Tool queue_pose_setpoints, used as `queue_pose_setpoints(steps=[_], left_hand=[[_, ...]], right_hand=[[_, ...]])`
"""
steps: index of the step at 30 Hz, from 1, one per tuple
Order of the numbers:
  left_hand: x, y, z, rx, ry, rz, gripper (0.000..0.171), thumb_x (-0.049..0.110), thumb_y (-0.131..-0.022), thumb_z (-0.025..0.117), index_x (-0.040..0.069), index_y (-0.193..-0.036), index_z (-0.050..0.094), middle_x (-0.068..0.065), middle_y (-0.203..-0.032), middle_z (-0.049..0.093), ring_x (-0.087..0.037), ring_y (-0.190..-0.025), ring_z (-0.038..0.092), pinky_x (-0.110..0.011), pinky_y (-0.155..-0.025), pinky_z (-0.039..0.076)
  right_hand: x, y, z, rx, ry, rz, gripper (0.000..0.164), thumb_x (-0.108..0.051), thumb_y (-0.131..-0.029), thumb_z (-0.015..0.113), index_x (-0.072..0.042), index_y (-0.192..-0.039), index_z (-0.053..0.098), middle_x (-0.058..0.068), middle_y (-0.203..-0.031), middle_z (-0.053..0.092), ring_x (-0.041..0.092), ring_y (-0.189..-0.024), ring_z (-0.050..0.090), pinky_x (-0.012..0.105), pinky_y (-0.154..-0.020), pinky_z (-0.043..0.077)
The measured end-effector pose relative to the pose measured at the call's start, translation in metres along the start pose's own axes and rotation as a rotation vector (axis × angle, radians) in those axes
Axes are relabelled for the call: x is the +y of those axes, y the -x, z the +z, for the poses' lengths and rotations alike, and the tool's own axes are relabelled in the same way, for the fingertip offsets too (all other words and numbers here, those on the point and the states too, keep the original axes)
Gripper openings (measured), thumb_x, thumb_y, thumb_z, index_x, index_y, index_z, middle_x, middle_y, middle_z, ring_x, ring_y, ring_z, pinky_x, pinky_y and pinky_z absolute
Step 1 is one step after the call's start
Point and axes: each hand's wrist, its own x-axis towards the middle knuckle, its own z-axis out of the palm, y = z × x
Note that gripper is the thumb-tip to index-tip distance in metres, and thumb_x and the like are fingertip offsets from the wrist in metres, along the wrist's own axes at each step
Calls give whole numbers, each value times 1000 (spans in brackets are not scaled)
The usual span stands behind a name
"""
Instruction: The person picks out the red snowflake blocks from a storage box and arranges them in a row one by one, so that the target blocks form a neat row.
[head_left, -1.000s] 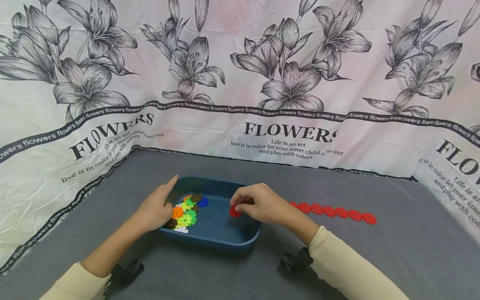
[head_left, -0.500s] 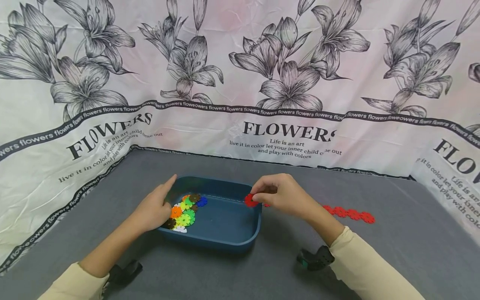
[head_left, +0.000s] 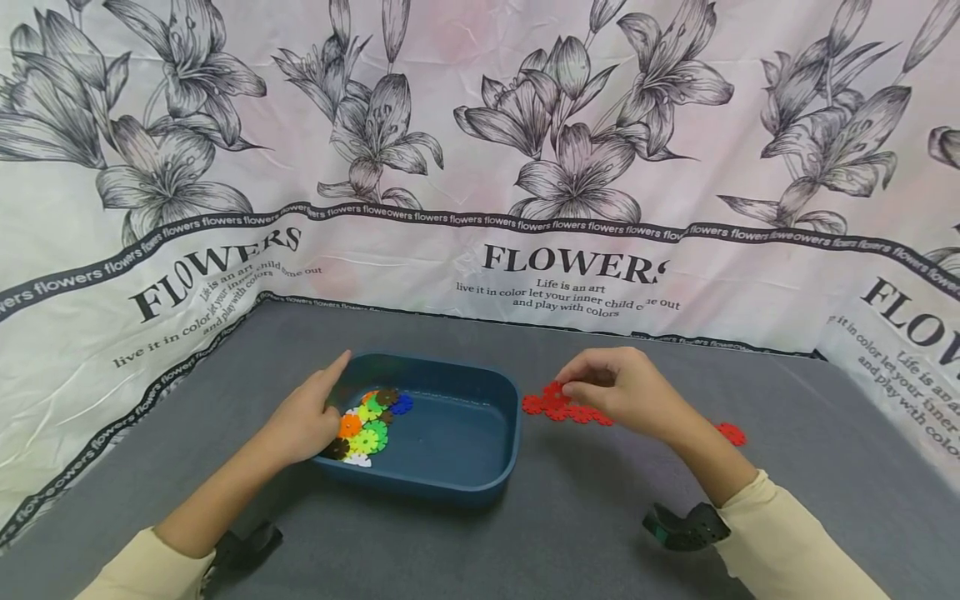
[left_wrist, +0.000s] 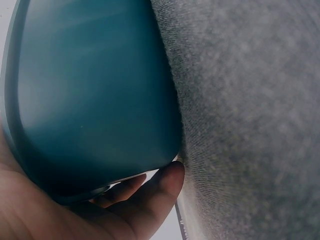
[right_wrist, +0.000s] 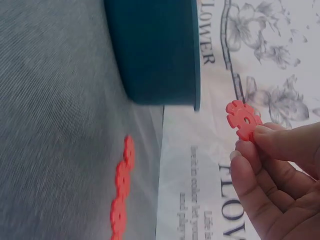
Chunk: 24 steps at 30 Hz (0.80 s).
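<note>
My right hand (head_left: 630, 392) pinches a red notched flower-shaped disc (right_wrist: 241, 120) between thumb and fingers. It hovers just past the right end of the dark blue bin (head_left: 450, 446), over a row of red discs (head_left: 532, 405) on the table. My forearm hides part of that row; one red disc (head_left: 731, 434) shows at its right end. The left hand (head_left: 303, 421) grips the bin's left end. In the left wrist view its fingers (left_wrist: 155, 200) curl around the outside wall. Inside the bin, orange, green, yellow-green, brown, white and blue discs (head_left: 365, 441) lie heaped at the left.
A grey cloth (head_left: 450, 558) covers the table. White fabric printed with flowers (head_left: 585, 175) hangs along the back and sides. Black wrist devices are strapped on both arms, the right one (head_left: 686, 527) low over the cloth.
My right hand has lifted the red disc out of the bin and carried it right, over its right rim to above the red row. The left hand stays on the bin.
</note>
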Motion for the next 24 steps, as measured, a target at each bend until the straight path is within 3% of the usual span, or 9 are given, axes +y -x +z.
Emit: queue_pose_setpoints(steps=[10, 15, 21, 24], left_hand=[[0, 0, 0, 10, -1, 14, 81, -8, -83, 44, 0, -159, 16, -37, -153, 27, -42, -110, 45, -50, -79, 39], [0, 0, 0, 10, 0, 15, 81, -8, -83, 44, -1, -159, 16, -37, -154, 26, -45, -119, 44, -52, -81, 39], [-1, 0, 0, 4, 1, 12, 82, -7, -83, 44, 0, -160, 15, -36, -155, 24, -53, -136, 31, -53, -82, 39], [-2, 0, 1, 1, -2, 7, 82, -7, -83, 44, 1, -160, 15, -36, -155, 25, -51, -133, 36, -52, -81, 39]], right_hand=[[15, 26, -28, 57, 34, 51, 12, -5, -89, 73, -7, -100, 76, 7, -95, 73, 15, -80, 69, 29, -68, 54], [24, 39, -45, 101, 84, 74, 13, -6, -89, 74, -6, -102, 76, 6, -95, 74, 12, -80, 70, 30, -67, 55], [35, 55, -67, 128, 157, 115, 13, -6, -90, 73, -6, -103, 75, 4, -92, 74, 12, -80, 70, 29, -66, 56], [38, 62, -82, 116, 188, 161, 15, -9, -91, 73, -4, -105, 74, 5, -94, 74, 13, -78, 70, 30, -66, 56]])
